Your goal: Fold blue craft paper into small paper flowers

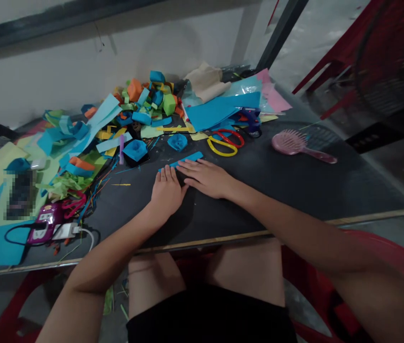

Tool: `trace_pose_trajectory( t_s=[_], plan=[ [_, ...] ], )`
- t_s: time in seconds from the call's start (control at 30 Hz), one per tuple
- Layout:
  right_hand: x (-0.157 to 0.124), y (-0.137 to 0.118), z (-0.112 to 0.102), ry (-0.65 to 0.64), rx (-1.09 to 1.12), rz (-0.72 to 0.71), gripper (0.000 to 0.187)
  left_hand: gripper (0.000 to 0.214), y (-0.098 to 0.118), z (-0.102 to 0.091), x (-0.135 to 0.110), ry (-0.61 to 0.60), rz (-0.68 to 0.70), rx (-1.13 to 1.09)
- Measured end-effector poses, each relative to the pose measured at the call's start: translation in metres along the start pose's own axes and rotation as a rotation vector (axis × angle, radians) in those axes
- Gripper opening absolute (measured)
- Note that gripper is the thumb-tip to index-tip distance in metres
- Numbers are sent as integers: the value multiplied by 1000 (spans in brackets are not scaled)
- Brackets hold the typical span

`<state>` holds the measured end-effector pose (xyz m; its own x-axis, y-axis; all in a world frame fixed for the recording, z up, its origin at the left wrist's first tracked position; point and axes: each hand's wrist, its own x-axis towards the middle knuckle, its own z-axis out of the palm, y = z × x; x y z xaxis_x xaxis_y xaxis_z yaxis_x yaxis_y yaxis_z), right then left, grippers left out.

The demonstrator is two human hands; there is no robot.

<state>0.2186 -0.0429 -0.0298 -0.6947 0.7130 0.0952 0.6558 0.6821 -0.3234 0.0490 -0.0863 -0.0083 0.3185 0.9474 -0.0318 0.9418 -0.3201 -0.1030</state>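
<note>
A blue paper strip lies slantwise on the dark table, partly covered by my fingers. My left hand rests on its near left end with the fingers laid flat. Beside it, my right hand is stretched flat over the strip's middle, thumb pointing towards my left hand. Just beyond the strip sit two folded blue paper pieces, one small and one larger. Scissors with yellow and red handles lie a little past my right hand.
Colourful folded paper pieces are heaped at the back. Blue sheets lie right of them. A pink hairbrush is on the right. On the left are a purple power strip, a white plug and paper scraps. A fan stands at right.
</note>
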Motion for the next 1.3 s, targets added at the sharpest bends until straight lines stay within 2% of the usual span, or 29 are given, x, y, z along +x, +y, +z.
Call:
trace_pose_trajectory(
  t_s=[0.2,0.33,0.43,0.53,0.73,0.97,1.07,1.3],
  plan=[
    [-9,2,-7,80,-166,204,50,65,3,-2,-1,-15,-41,-5],
    [-6,-1,-9,131,-222,230,44,64,-1,-5,1,-14,-34,-12],
    [-2,10,-13,173,-197,231,35,47,-14,-7,7,23,-18,-50],
    [1,27,-16,213,-127,176,28,33,-30,-9,15,52,-19,-77],
    [8,41,-14,271,-111,6,30,32,-45,-8,22,119,185,-15],
    [11,50,-7,352,-7,-79,27,33,-45,-3,25,163,142,-4],
    [12,48,-4,361,65,-16,26,30,-47,-3,28,189,42,-73],
    [20,40,-1,383,147,343,17,26,-55,5,37,226,-140,-283]
  ],
)
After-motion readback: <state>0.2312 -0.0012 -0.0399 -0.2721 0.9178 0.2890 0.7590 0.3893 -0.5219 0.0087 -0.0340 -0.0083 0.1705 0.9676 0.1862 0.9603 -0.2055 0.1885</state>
